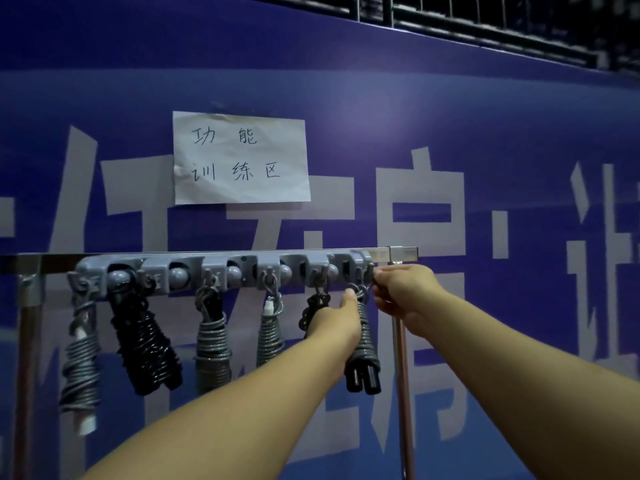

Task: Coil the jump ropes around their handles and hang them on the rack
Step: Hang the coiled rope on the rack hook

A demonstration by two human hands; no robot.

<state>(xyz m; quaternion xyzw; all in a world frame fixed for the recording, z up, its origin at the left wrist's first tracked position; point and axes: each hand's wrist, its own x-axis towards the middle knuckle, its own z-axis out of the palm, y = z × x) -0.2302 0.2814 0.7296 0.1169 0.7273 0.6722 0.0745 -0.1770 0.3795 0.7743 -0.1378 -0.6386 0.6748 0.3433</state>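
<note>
Fifth bundle half hidden behind left hand [341, 318]. L grips coiled rope [364, 344]; right hand [401, 294] pinches its loop at rack [221, 268] right end, both arms outstretched.

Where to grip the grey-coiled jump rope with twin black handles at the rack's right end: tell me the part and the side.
Grip the grey-coiled jump rope with twin black handles round its coiled middle, coming from the left, as the left hand does. It hangs upright, handles down, and the coils give a thick, ridged body. That leaves the top loop free for the right hand at the grey hook rack.
</note>
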